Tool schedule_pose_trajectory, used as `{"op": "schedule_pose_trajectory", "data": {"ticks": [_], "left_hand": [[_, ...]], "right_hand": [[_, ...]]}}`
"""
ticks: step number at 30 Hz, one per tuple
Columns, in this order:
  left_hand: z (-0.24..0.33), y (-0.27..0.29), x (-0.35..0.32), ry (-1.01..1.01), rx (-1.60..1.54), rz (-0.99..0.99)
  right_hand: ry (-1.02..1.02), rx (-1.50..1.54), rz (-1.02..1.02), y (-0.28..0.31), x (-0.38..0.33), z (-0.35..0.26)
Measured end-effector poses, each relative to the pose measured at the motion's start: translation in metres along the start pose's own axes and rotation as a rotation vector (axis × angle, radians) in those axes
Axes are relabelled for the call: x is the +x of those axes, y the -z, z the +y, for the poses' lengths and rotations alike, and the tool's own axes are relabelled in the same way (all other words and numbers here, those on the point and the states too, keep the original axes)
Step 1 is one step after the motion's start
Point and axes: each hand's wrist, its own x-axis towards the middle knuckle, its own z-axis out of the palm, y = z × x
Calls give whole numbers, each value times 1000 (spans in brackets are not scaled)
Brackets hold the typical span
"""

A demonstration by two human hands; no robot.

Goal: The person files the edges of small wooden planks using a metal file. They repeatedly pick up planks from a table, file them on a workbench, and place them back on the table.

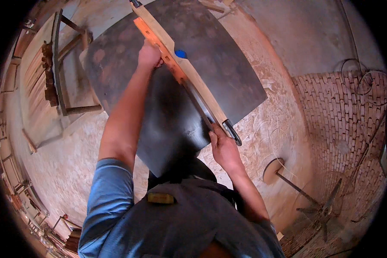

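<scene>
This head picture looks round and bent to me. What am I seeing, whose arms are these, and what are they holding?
The camera sits on a person's head and looks down through a very wide lens, which bends straight edges. The two bare arms are the wearer's own. On a dark work board lies a long wooden piece set in a bar clamp. The left hand grips the piece near its far end. The right hand holds the near end beside the clamp's black handle. A small blue knob sits by the wood. Around lie a sawdust floor and a brick patch.

Sawdust-strewn floor (pixel 266 124), brick wall (pixel 344 124) at right, wooden frame (pixel 64 69) and stacked timber at left.
</scene>
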Motion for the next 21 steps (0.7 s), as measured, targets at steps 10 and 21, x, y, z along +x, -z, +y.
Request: {"op": "schedule_pose_trajectory", "data": {"ticks": [10, 21], "left_hand": [[2, 28, 48, -6, -5, 16], [4, 68, 146, -118, 324, 28]], "right_hand": [[-62, -2, 0, -9, 39, -45], [12, -46, 39, -30, 113, -90]]}}
